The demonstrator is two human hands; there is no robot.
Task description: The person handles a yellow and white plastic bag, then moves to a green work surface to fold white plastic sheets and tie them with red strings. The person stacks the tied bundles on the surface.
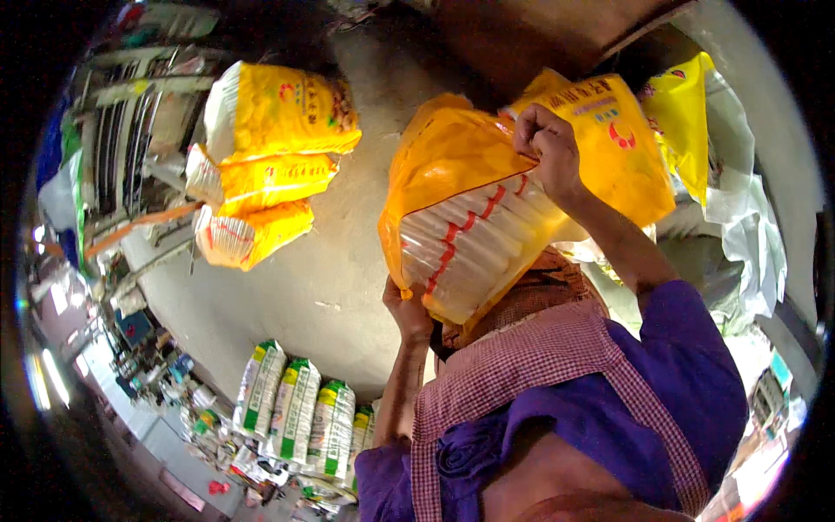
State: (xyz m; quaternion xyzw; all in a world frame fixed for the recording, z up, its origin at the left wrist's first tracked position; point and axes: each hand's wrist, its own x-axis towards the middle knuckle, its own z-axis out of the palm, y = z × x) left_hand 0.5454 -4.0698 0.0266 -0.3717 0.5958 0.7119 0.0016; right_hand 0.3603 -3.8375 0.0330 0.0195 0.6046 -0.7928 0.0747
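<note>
In front of my body is a large orange-yellow plastic bag (452, 161), its mouth turned toward me. Inside sit several white, clear-wrapped packs (478, 239) in a row, with a red stripe broken across them. My right hand (550, 152) is closed in a fist on the upper right rim of the bag. Down at the lower left corner, my left hand (406, 313) grips the bag's edge, its fingers partly hidden by the plastic. Right behind my right hand stands a filled yellow bag (609, 148) with a red emblem.
On the left, several filled yellow bags (283, 113) lie against one another beside a metal rack (117, 139). Several white-and-green packs (296, 409) line up at the lower left. A bright yellow bag (683, 130) and translucent plastic sheeting (739, 200) hang at the right.
</note>
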